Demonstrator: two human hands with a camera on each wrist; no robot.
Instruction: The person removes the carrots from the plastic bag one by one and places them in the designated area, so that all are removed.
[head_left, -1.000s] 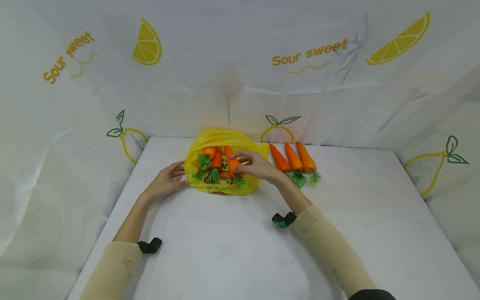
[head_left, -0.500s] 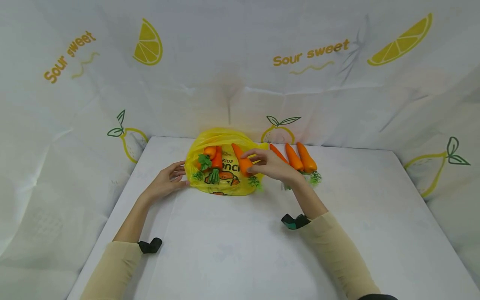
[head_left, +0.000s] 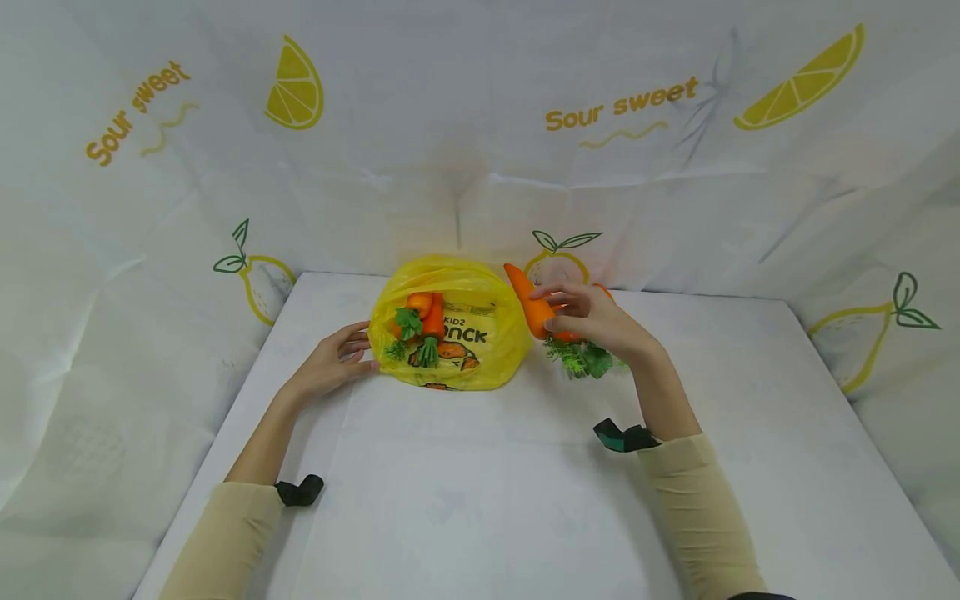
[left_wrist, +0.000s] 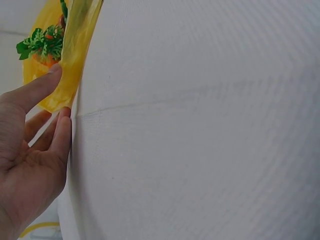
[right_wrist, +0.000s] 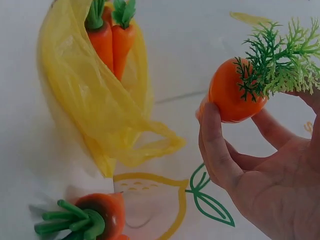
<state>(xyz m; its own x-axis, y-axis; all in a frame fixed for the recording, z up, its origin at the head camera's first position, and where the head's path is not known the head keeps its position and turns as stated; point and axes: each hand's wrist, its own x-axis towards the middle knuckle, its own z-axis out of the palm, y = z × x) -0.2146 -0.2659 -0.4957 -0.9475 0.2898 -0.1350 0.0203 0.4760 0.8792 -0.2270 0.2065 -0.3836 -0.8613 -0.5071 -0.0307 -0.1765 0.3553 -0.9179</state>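
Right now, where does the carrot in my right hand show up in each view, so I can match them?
Head: the carrot is just right of center, pinched in the right hand.
Left wrist: it is not visible.
Right wrist: right of center, in the upper half.
Shared landmark: the yellow bag, near center in head, at the top left in left wrist, on the left in right wrist.

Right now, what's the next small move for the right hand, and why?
Probably lower the held carrot onto the table beside the other carrots lying right of the yellow bag. A second ago it was at the bag's opening; now the right hand pinches it apart from the bag, close to those carrots.
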